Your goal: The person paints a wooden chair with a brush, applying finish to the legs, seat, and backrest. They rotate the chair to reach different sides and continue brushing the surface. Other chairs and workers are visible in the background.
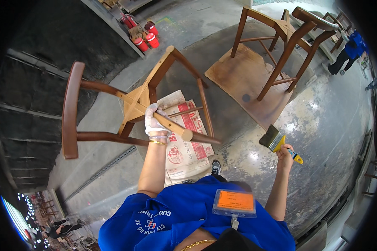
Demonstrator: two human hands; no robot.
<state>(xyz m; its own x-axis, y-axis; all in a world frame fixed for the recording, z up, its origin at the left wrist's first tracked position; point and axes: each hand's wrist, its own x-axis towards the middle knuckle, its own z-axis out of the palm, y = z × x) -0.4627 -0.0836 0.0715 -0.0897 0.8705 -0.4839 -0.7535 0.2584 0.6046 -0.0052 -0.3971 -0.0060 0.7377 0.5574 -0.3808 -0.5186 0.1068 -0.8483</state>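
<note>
A brown wooden chair frame [138, 98] without a seat hangs tilted in front of me, its curved backrest toward the left. My left hand [154, 119], in a thin whitish glove, is closed around a pale wooden rail of this frame. Out to the right, my bare right hand [285, 155] grips the yellow handle of a wide, dark-bristled paintbrush [273, 138]. The brush is apart from the chair, bristles pointing up and left. Beneath the frame lies a flattened printed cardboard sheet [184, 157] on the floor.
A second chair frame [280, 50] stands on a stained brown board [247, 85] at the far right. Red fire extinguishers [146, 39] stand by a dark wall [37, 92] at the far left. Another person in blue [354, 46] is at the far right edge.
</note>
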